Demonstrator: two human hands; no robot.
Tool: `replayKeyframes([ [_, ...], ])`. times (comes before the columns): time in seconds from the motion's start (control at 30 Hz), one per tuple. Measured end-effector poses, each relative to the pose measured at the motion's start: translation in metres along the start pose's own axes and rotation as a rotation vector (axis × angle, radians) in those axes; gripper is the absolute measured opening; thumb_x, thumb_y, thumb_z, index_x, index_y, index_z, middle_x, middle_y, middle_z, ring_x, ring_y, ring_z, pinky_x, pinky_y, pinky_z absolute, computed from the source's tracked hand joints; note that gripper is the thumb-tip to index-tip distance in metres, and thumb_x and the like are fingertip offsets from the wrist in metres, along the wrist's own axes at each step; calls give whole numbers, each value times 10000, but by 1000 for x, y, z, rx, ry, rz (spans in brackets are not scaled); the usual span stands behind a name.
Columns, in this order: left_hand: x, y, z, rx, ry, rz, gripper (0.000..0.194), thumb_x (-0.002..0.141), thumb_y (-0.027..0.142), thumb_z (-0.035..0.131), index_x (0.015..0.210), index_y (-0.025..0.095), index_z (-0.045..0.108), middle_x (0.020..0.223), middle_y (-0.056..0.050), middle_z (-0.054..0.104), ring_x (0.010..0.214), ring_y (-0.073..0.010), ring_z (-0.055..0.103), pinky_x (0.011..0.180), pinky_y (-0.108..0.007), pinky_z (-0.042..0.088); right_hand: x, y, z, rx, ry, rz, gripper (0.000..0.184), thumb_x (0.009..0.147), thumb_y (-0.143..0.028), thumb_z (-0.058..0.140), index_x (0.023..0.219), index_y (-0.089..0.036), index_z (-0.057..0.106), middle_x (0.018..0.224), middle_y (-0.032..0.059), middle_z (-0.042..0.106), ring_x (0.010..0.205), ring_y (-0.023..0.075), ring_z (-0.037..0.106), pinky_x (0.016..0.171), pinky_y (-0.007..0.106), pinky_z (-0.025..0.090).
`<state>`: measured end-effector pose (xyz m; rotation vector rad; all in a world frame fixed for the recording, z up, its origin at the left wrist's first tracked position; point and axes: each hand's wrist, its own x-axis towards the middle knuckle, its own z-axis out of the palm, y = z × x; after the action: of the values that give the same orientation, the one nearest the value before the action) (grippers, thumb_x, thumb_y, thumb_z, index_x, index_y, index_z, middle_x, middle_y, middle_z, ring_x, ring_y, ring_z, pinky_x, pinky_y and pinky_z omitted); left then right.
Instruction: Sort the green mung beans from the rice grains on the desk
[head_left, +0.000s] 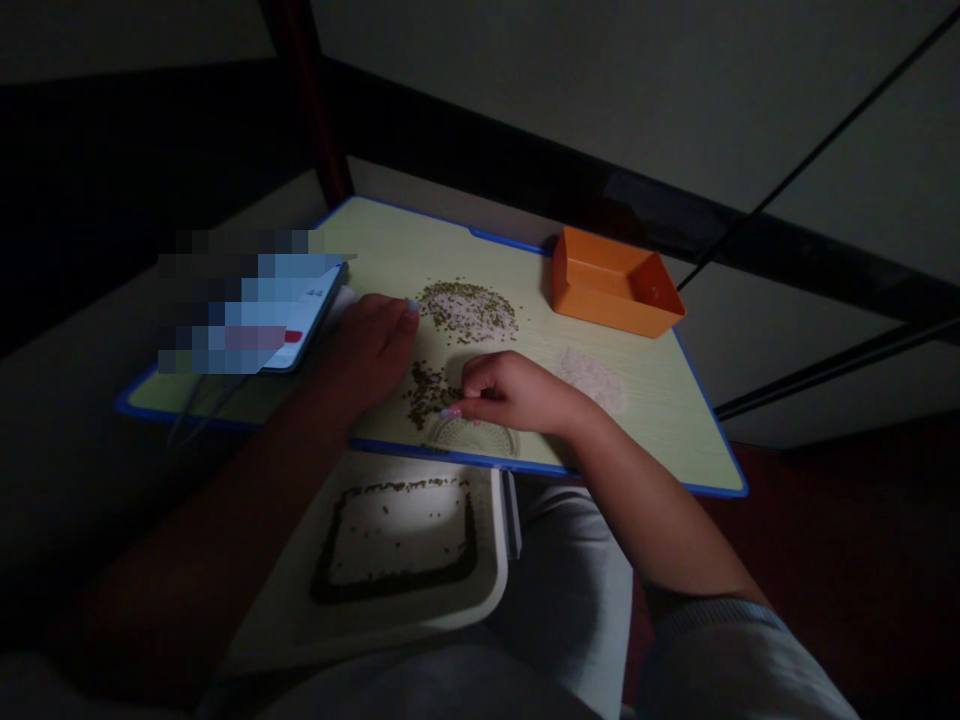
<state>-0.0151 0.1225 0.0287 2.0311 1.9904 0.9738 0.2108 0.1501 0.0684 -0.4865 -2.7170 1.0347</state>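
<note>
My left hand [384, 338] rests on the pale yellow board [652, 430], its fingers stretched out towards a mixed pile of green beans and white grains [472, 310]. The fingertips are at the left edge of that pile. My right hand [514, 392] is curled with thumb and fingers drawn together, low over a smaller cluster of green beans [426, 392]. Whatever the right fingers hold, if anything, is hidden. Just below the right hand lies a round, clear patterned dish or lid [476, 438]. To the right of that hand is a separate patch of white grains [594, 378].
An orange open box [619, 315] stands at the board's back right corner. On the left is a lit phone or tablet [300, 320], partly blurred out. Below the front edge sits a white tub [491, 590] with green beans along its inner bottom edges. A wall is behind.
</note>
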Motion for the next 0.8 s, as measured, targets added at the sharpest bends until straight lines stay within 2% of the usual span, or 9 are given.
replayKeyframes([
  [0.13,0,2,-1,-2,-14,-15,536,1056,492,233,1083,207,686,1192,-146,679,1211,-320,625,1166,-528,465,0,0,0,13,18,-16,478,966,-170,718,595,-217,421,686,-57,402,669,119,401,683,295,299],
  [0.37,0,-2,1,-10,6,15,529,1054,491,233,1068,213,684,1182,-146,685,1218,-316,628,1172,-535,470,0,-1,0,-9,36,12,464,967,-173,711,602,-216,428,701,-44,431,685,120,404,692,298,314],
  [0.8,-1,-5,4,-9,40,34,505,1053,509,224,1068,294,681,1137,-110,677,1204,-326,637,1159,-542,491,1,1,3,14,24,-46,486,995,-236,709,603,-217,421,694,-49,414,674,122,415,681,290,318],
])
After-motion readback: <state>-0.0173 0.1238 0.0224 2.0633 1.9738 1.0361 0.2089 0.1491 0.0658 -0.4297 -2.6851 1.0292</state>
